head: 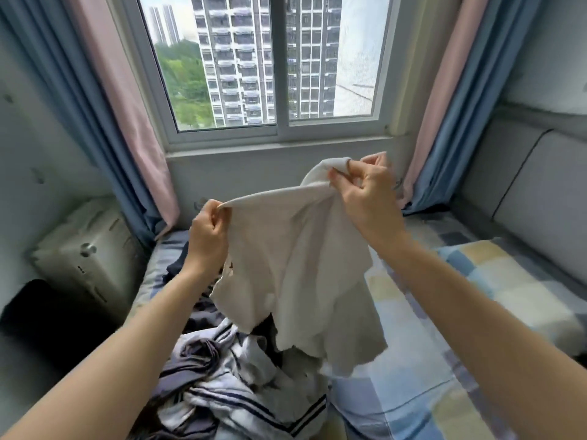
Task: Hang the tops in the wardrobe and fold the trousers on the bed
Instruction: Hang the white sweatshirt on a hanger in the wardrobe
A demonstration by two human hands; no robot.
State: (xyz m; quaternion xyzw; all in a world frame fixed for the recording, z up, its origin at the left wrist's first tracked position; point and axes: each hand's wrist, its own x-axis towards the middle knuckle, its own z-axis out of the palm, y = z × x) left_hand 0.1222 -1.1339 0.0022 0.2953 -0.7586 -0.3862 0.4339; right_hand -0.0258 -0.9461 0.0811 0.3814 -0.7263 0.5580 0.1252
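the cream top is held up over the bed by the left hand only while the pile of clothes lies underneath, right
Not quite: both hands hold it. In the head view the left hand pinches one edge of the cream top and the right hand pinches the other, higher up. The rest stands: it hangs over the bed with the pile of clothes underneath.
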